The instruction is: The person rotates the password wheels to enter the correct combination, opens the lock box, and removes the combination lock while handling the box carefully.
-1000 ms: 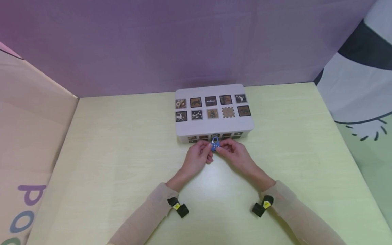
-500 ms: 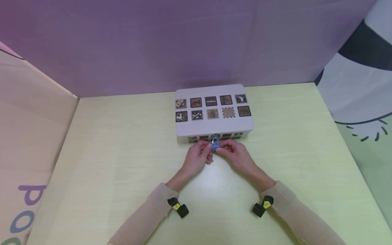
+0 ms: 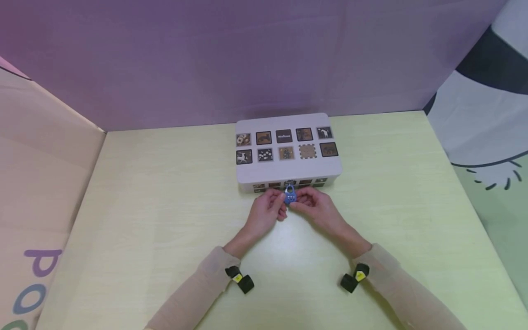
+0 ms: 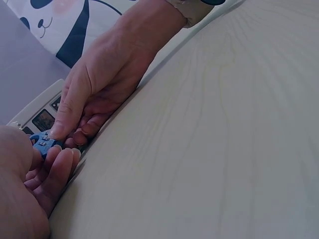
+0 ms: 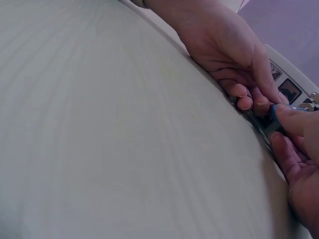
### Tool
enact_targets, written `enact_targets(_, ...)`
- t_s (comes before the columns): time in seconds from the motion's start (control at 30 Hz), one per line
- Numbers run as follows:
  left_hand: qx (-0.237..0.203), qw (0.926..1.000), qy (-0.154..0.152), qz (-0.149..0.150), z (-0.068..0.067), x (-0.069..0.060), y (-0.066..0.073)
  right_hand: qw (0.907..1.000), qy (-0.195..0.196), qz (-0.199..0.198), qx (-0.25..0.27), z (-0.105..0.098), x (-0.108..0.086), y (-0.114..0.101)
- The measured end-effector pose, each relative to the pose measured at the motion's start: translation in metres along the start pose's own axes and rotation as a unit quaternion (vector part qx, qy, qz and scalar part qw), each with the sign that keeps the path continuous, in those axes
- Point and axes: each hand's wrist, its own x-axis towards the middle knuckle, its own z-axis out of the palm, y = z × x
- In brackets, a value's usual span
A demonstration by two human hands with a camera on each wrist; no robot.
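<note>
A small blue combination padlock (image 3: pixel 290 197) is at the front of a white tin box (image 3: pixel 288 172) whose lid bears printed picture squares. Its shackle points up to the metal latch (image 3: pixel 290 182); whether it passes through cannot be told. My left hand (image 3: pixel 264 211) pinches the padlock's left side between thumb and fingers. From the right, my right hand (image 3: pixel 323 213) holds it too. In the left wrist view, the right thumb lies on the face of the padlock (image 4: pixel 45 144) near the dials. Fingers cover much of the padlock (image 5: pixel 270 120) in the right wrist view.
The box stands on a pale wood-grain table (image 3: pixel 173 192), near its back edge. A purple cloth wall (image 3: pixel 222 64) rises behind. Printed panels (image 3: pixel 474 128) flank the table on both sides. Each sleeve carries a black wrist camera (image 3: pixel 246 283).
My right thumb has slid slightly down from the padlock's face, so more of its dials show in the head view. The left hand and the box look unmoved.
</note>
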Motion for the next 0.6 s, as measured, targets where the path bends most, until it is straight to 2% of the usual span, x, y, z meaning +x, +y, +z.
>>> enact_targets(0.27, 0.002, 1.0000, 0.000, -0.001, -0.0003, -0.0011, 0.0011, 1.0000, 0.000, -0.001, 0.010, -0.0001, -0.0011, -0.0005)
enact_targets(0.6, 0.004, 1.0000, -0.002, 0.001, -0.0001, -0.0005, 0.0001, 0.9999, 0.011, -0.001, -0.007, 0.0005, -0.0001, -0.0021)
